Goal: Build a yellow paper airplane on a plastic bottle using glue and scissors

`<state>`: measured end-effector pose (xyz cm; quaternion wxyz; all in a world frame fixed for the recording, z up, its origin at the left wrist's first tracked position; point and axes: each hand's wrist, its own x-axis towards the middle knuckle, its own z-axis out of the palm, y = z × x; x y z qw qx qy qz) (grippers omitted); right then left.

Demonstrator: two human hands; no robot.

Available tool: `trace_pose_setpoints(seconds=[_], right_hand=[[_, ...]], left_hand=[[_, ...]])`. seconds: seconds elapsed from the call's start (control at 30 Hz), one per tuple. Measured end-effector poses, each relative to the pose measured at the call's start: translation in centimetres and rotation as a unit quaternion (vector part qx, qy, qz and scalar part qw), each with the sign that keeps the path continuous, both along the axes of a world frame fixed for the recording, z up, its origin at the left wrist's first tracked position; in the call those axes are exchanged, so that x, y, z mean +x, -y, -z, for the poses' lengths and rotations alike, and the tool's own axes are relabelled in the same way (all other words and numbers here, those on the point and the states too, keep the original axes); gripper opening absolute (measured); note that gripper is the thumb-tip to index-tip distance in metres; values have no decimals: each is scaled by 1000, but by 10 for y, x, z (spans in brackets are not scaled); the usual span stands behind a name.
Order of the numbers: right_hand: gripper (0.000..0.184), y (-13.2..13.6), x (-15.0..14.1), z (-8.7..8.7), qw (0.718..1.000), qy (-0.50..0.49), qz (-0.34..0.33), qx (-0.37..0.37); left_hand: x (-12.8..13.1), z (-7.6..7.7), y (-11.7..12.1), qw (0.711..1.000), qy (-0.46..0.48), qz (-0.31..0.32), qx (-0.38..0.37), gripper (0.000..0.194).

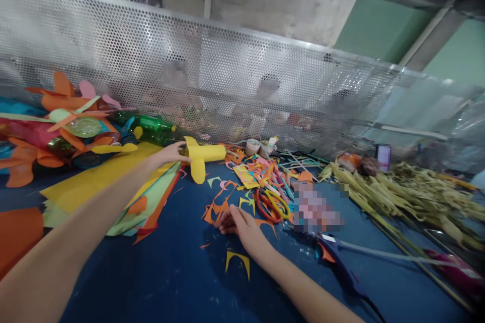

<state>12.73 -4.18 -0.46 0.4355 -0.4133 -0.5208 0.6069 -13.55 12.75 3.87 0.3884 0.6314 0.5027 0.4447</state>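
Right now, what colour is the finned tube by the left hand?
The finned tube is yellow, fins included; head view, the only one.

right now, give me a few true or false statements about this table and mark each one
1. The left hand is at the flap end of the yellow paper tube. True.
2. The right hand is on the glue gun. False: the right hand is by orange paper scraps, and the glue gun lies farther right.
3. A green bottle lies beyond the yellow sheets. True.
4. The table top is white. False: the table top is blue.
5. Husks lie on the right side of the table. True.
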Motion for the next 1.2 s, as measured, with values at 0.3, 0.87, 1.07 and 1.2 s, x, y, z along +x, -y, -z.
trace_pose_setpoints(seconds=[0.3,0.87,1.07,1.2], right_hand=[[44,-1,1,2,1000,5,2,3],[47,1,-1,2,999,17,-4,29],[48,0,1,4,999,23,-5,39],[48,0,1,4,998,30,-6,49]], left_hand=[[-7,13,-7,988,-116,-81,69,92],[170,23,53,847,-320,262,335,15],[175,36,45,839,-307,280,351,17],[171,40,48,870,-249,254,342,25]])
